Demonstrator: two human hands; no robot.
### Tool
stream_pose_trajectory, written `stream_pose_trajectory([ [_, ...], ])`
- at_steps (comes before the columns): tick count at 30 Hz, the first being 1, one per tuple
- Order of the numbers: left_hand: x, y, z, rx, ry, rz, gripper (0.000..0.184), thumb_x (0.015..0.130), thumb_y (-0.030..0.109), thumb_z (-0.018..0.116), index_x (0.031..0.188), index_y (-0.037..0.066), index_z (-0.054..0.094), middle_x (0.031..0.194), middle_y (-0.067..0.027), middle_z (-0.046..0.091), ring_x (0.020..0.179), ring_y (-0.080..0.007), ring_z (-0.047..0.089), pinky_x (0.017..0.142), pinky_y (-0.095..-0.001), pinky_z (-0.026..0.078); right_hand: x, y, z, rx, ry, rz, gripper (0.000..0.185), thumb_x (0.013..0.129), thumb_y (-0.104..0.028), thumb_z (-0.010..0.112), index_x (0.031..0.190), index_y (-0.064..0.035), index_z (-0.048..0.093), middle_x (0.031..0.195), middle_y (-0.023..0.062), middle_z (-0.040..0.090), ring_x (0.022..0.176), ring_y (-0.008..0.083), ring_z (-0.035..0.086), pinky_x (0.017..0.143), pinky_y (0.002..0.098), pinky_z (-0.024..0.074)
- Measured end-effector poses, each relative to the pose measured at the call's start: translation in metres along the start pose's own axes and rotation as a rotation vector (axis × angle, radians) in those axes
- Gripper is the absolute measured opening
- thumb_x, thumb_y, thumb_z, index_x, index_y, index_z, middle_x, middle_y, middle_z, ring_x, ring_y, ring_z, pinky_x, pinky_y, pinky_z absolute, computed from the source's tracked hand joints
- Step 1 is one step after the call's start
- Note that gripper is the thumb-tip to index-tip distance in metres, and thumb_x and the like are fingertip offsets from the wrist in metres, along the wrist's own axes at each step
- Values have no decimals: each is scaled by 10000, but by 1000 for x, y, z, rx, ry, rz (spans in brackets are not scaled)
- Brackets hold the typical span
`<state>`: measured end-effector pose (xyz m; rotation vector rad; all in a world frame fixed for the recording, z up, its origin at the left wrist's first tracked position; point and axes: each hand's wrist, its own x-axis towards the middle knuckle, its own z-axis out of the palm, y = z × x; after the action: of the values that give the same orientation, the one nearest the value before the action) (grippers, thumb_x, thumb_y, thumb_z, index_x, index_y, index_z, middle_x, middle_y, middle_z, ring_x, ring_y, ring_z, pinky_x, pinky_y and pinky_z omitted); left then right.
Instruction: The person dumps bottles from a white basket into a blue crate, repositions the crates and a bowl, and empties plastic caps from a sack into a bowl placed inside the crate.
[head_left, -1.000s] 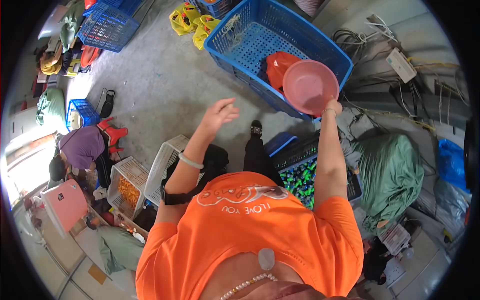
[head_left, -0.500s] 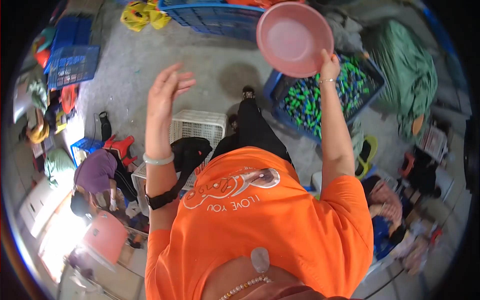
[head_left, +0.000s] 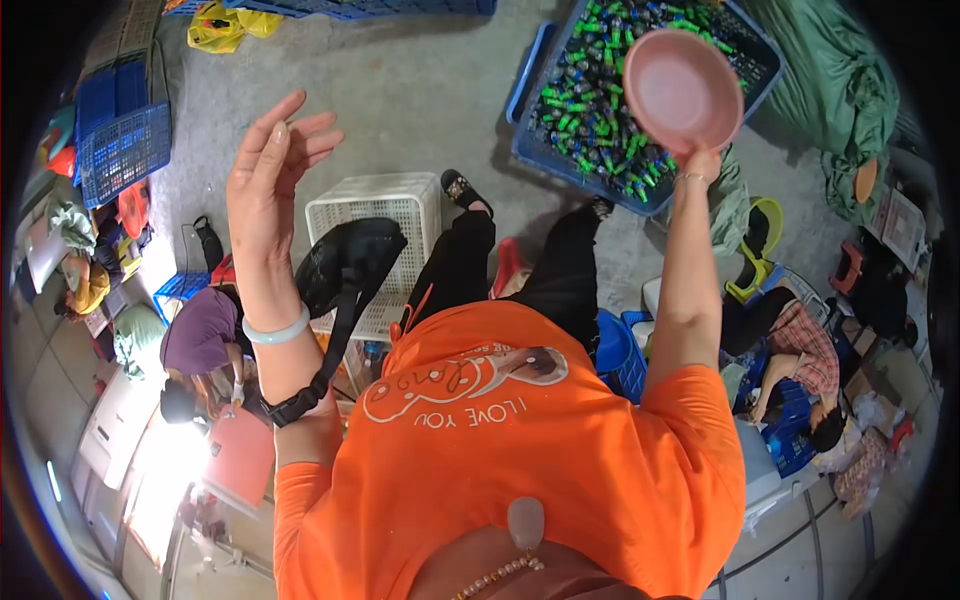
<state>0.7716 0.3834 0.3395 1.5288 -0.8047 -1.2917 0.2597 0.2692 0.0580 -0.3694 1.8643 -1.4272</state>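
Note:
My right hand (head_left: 699, 165) grips the near rim of a pink plastic basin (head_left: 684, 90), whose bare inside faces up. The basin is over the right part of a blue crate (head_left: 586, 183) full of small green and black pieces (head_left: 592, 105). My left hand (head_left: 268, 165) is held out in the air on the left, fingers apart, with nothing in it. From my left forearm hangs a black bag (head_left: 352, 262) on a buckled strap, above a white plastic crate (head_left: 420, 215).
Blue crates (head_left: 125, 155) and a yellow plastic bag (head_left: 218, 28) lie at the far left. A green cloth heap (head_left: 825, 90) borders the crate of pieces on the right. People sit bent over at left (head_left: 205, 330) and right (head_left: 805, 350). A red stool (head_left: 508, 262) stands behind my legs.
The basin has moved from the crate's far side to above its pieces, still in my right hand. My left hand has shifted left and stays open. My feet and the view have shifted.

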Motion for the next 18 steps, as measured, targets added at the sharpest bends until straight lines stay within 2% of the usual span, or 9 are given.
stream_pose_trajectory([
  [2, 7, -11, 26, 27, -31, 13, 412, 931, 234, 458, 1265, -8, 448, 1104, -185, 593, 970, -267, 608, 897, -363, 440, 35, -4, 11, 21, -20, -80, 221, 725, -1, 599, 912, 13, 482, 786, 142, 592, 523, 288, 600, 437, 451, 556],
  [5, 11, -29, 59, 73, -83, 35, 421, 928, 232, 462, 1272, -9, 441, 1111, -188, 590, 974, -274, 606, 917, -384, 430, 95, 21, 18, 144, -239, 34, 186, 770, 8, 580, 920, 35, 474, 799, 150, 589, 588, 307, 623, 475, 441, 567],
  [7, 14, -47, 87, 70, -88, 132, 376, 911, 214, 474, 1229, 14, 495, 1066, -172, 616, 929, -246, 626, 843, -346, 465, 115, 34, 19, 153, -390, 29, 287, 866, -102, 560, 1081, 56, 452, 945, 183, 591, 821, 354, 631, 676, 524, 551],
  [8, 17, -55, 98, 72, -102, 175, 355, 903, 204, 479, 1208, 26, 523, 1043, -164, 630, 907, -232, 635, 806, -326, 483, 115, 35, 18, 147, -386, 48, 287, 866, -102, 560, 1081, 56, 452, 945, 183, 591, 821, 354, 631, 676, 524, 551],
  [10, 26, -73, 114, 84, -110, 159, 381, 912, 209, 464, 1234, 6, 486, 1075, -189, 606, 939, -264, 620, 856, -361, 456, 98, 32, 6, 149, -567, 124, 338, 905, -230, 522, 1084, 49, 455, 979, 198, 584, 960, 383, 589, 797, 560, 506],
  [11, 29, -84, 119, 82, -109, 151, 407, 921, 213, 449, 1260, -14, 450, 1108, -215, 582, 970, -296, 604, 907, -395, 429, 90, 38, -8, 137, -548, 143, 338, 905, -230, 522, 1084, 49, 455, 979, 198, 584, 960, 383, 589, 797, 560, 506],
  [14, 35, -122, 136, 46, -137, 129, 440, 930, 217, 432, 1286, -40, 410, 1138, -249, 555, 1003, -336, 586, 955, -432, 404, 65, 55, -47, 152, -529, 181, 354, 908, -265, 522, 1081, 41, 475, 1019, 170, 555, 864, 318, 611, 651, 451, 559],
  [16, 40, -146, 148, -14, -179, 161, 448, 928, 216, 426, 1286, -51, 402, 1136, -267, 549, 1007, -353, 582, 949, -438, 407, 60, 101, -84, 9, -660, 208, 396, 903, -326, 529, 1083, 25, 500, 970, 143, 590, 778, 254, 627, 610, 349, 541],
  [18, 44, -171, 162, -60, -182, 151, 454, 926, 219, 427, 1288, -54, 396, 1134, -270, 548, 1001, -355, 585, 947, -440, 408, 23, 147, -107, -339, -835, 311, 401, 913, -376, 490, 1078, -13, 534, 912, 103, 612, 742, 202, 619, 612, 314, 508],
])
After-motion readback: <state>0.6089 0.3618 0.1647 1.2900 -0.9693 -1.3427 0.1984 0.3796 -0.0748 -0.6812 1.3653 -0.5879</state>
